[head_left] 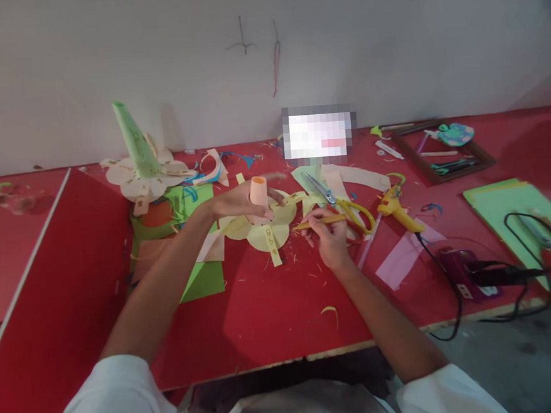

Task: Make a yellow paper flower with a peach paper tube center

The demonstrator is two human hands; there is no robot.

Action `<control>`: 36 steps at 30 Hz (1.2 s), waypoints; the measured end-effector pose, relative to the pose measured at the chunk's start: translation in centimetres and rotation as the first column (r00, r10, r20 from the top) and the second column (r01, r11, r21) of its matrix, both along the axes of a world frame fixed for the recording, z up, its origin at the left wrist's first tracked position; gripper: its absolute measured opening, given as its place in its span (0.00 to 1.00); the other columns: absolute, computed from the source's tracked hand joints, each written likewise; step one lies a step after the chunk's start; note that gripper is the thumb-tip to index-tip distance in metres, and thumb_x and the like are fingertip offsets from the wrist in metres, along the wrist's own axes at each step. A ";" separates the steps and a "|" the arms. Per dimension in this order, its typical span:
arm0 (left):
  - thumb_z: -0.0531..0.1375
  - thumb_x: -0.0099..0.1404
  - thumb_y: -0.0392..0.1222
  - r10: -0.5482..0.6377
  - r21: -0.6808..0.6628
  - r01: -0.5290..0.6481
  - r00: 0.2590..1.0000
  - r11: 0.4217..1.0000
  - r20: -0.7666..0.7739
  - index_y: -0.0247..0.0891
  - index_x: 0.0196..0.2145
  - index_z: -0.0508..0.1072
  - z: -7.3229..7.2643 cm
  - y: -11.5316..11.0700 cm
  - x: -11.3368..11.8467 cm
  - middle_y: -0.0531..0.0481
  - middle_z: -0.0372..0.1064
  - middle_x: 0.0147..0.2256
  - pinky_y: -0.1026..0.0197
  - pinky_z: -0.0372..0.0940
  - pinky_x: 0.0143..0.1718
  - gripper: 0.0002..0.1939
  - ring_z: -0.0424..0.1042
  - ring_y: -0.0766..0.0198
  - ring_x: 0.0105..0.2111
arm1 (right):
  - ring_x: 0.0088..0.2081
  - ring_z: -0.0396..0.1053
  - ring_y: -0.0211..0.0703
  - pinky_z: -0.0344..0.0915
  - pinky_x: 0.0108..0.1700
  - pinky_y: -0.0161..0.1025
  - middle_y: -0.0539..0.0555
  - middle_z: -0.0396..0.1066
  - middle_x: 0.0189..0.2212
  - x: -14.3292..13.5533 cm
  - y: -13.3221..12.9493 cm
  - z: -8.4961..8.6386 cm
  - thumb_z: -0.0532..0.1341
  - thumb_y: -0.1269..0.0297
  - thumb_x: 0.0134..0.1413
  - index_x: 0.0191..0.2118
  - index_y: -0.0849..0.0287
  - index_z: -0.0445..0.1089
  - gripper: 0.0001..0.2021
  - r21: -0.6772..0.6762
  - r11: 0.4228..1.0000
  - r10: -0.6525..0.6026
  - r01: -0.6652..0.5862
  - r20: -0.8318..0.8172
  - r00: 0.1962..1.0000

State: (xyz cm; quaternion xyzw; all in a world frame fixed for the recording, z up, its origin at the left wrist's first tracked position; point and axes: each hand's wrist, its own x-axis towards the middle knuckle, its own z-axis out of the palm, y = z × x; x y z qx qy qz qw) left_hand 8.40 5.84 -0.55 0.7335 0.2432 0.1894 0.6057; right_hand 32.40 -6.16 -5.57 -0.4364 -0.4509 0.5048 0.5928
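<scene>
A small peach paper tube stands upright on a pale yellow flower-shaped paper with several marked strips around it. My left hand is closed round the tube, its thumb and fingers at the tube's lower part. To the right, my right hand grips a yellow-brown pencil-like stick, held nearly level with its tip toward the yellow flower paper. Scissors with yellow-orange handles lie open just beyond my right hand.
A green paper cone stands on a cream flower at the back left, near a red divider. At right are a yellow glue gun, a brown frame, a purple box with black cables and green sheets. Paper scraps litter the red table.
</scene>
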 end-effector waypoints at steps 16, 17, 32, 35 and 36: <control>0.73 0.61 0.55 0.857 0.110 -0.918 0.395 0.381 0.330 0.41 0.43 0.66 -2.5 -7.4 6.6 0.52 0.71 0.37 0.59 0.71 0.39 0.24 0.74 0.64 0.35 | 0.19 0.63 0.35 0.57 0.19 0.33 0.47 0.70 0.22 0.7 -0.5 1.0 0.65 0.53 0.64 0.35 0.54 0.74 0.11 0.142 0.983 -0.137 0.120 0.120 0.983; 0.73 0.60 0.56 0.846 0.169 -0.908 0.418 0.383 0.330 0.41 0.48 0.67 -3.1 -7.6 6.3 0.49 0.72 0.42 0.56 0.72 0.44 0.28 0.75 0.60 0.42 | 0.19 0.62 0.35 0.57 0.19 0.33 0.48 0.70 0.22 0.5 -0.7 0.9 0.65 0.53 0.64 0.35 0.55 0.74 0.12 0.125 0.990 -0.089 0.070 0.157 0.984; 0.55 0.75 0.32 0.396 0.909 0.150 0.863 0.390 -0.312 0.41 0.50 0.77 -5.5 -13.8 -4.8 0.54 0.74 0.27 0.64 0.62 0.29 0.13 0.73 0.65 0.25 | 0.30 0.73 0.40 0.66 0.33 0.35 0.49 0.77 0.30 -3.0 -0.6 0.1 0.63 0.59 0.65 0.38 0.54 0.75 0.06 0.058 0.938 0.255 -0.341 0.549 0.796; 0.55 0.74 0.31 0.386 0.920 0.180 0.867 0.348 -0.315 0.40 0.52 0.76 -5.1 -13.8 -4.6 0.54 0.74 0.28 0.62 0.61 0.28 0.14 0.73 0.65 0.25 | 0.31 0.73 0.40 0.67 0.34 0.35 0.50 0.78 0.32 -3.0 -0.6 -0.3 0.63 0.59 0.66 0.40 0.54 0.75 0.07 0.049 0.922 0.296 -0.385 0.552 0.779; 0.56 0.74 0.32 0.384 0.924 0.181 0.869 0.338 -0.311 0.40 0.52 0.76 -5.0 -13.8 -4.6 0.54 0.75 0.29 0.62 0.61 0.28 0.14 0.73 0.65 0.25 | 0.31 0.73 0.40 0.67 0.34 0.35 0.50 0.78 0.32 -3.0 -0.6 -0.3 0.63 0.59 0.66 0.40 0.54 0.76 0.06 0.053 0.916 0.304 -0.399 0.558 0.772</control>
